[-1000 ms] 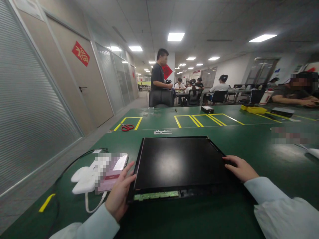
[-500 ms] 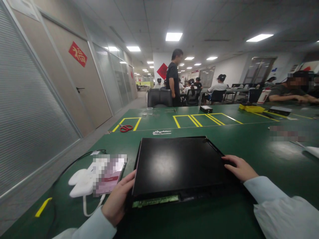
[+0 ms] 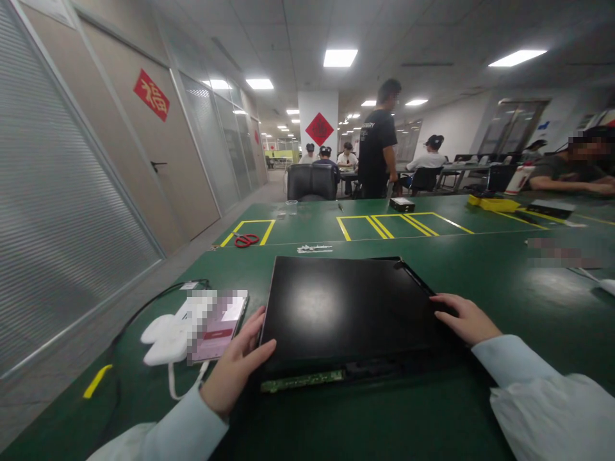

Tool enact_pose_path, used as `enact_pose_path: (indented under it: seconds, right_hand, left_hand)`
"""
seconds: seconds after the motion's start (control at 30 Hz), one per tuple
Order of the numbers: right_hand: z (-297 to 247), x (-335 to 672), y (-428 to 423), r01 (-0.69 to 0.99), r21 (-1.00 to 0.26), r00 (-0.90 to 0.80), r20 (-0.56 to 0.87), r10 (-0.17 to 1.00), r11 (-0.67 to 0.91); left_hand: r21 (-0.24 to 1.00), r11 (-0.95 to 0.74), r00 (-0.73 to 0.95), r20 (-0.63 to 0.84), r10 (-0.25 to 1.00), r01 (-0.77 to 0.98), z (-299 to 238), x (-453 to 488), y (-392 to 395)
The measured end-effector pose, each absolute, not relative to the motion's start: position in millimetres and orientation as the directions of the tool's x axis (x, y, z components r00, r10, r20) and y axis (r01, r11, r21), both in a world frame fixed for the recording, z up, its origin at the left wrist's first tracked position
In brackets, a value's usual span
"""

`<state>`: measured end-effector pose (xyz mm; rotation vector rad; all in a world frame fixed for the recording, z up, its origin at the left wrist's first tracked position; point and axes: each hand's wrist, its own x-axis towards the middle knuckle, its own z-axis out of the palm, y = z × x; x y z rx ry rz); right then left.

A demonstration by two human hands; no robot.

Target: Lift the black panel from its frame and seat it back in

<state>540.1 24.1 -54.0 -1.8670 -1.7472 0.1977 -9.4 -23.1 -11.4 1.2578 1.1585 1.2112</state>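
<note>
A flat black display panel (image 3: 346, 314) lies before me in a shallow black frame (image 3: 417, 279). Along its near edge shows a green circuit board strip (image 3: 302, 382). My left hand (image 3: 235, 365) grips the panel's left edge, with the thumb on top of the near left corner and the fingers along the side. At the right edge, my right hand (image 3: 468, 320) holds the panel and frame side, its fingertips partly hidden behind the rim. The panel's far right corner sits slightly apart from the frame's rim.
A phone (image 3: 218, 326) and a white cabled device (image 3: 166, 339) lie at left on the green table (image 3: 375, 422). Red-handled scissors (image 3: 246, 241), white scraps (image 3: 314, 248), a black box (image 3: 401, 204) and a yellow tray (image 3: 497, 203) lie farther off. A person (image 3: 379, 144) stands beyond.
My left thumb has come up onto the panel's top at the near left corner. My right hand keeps its place. The standing person has moved right, and the view has shifted slightly.
</note>
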Motion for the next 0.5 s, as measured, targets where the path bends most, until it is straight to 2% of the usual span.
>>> enact_pose_path:
  seconds: [0.17, 0.3, 0.4, 0.5]
  right_hand:
    - [-49, 531, 22, 0.786, -0.615, 0.276, 0.251, 0.928, -0.067]
    - [-46, 523, 20, 0.613, -0.783, 0.382, 0.18, 0.906, -0.103]
    - [-39, 525, 19, 0.468, -0.881, 0.416, 0.151, 0.897, -0.069]
    - [-26, 532, 14, 0.375, -0.926, 0.422, 0.202, 0.884, 0.033]
  left_hand:
    - [0.99, -0.132, 0.113, 0.137, 0.984, -0.055, 2, -3, -31]
    - [0.982, -0.176, 0.118, 0.184, 0.976, -0.072, 0, -4, -34]
    - [0.983, -0.18, 0.073, 0.181, 0.981, -0.028, -3, -7, -34]
    - [0.991, -0.121, 0.018, 0.123, 0.992, -0.06, 0, -8, -33]
